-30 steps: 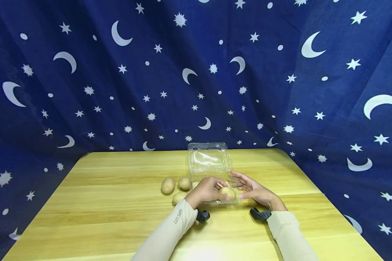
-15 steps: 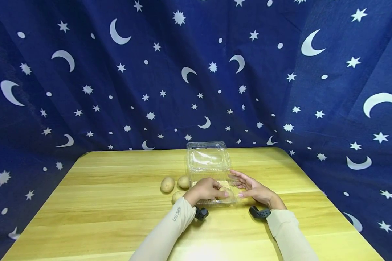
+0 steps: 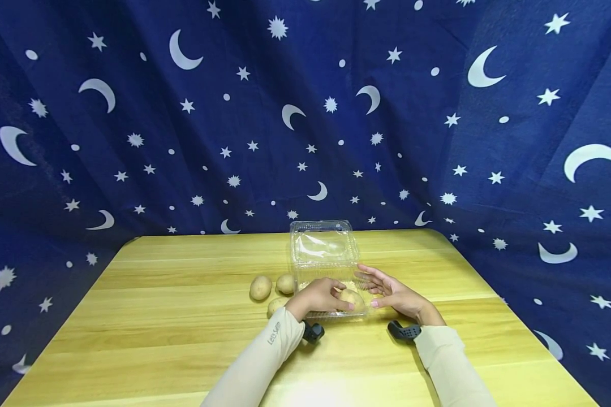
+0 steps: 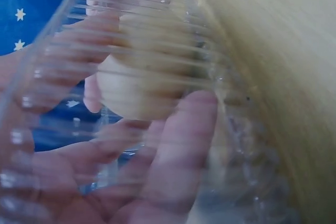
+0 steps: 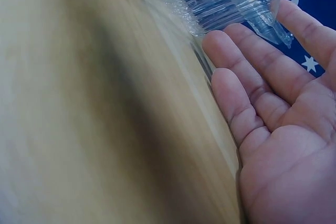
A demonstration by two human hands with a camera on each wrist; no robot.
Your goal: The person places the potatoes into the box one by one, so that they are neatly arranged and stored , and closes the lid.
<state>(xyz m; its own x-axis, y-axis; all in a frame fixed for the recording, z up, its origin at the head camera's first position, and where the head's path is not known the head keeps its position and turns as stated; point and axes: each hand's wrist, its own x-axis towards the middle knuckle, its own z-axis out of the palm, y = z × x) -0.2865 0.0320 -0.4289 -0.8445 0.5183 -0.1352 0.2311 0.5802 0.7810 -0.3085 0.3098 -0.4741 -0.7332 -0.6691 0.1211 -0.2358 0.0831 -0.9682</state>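
A clear plastic clamshell box [image 3: 322, 270] lies with its lid raised toward the curtain. My left hand [image 3: 319, 296] reaches down into its tray, thumb and fingers around a pale potato [image 3: 353, 300]. Through the ridged plastic wall the left wrist view shows that potato [image 4: 136, 90] between the thumb [image 4: 191, 111] and the fingers, blurred. Beside the box's right side is my right hand [image 3: 402, 298], fingers extended and holding nothing. The right wrist view has its fingertips right by the ridged box wall [image 5: 220, 3].
Left of the box are more potatoes: one farthest left [image 3: 261, 288], one beside the box [image 3: 285, 284] and one partly behind the left wrist [image 3: 276, 306]. A wooden table [image 3: 183, 339] carries everything. Behind it hangs a blue star-and-moon curtain [image 3: 244, 130].
My left hand has lowered the potato into the tray, and now a little more of it shows past the fingers. The right hand stays beside the box.
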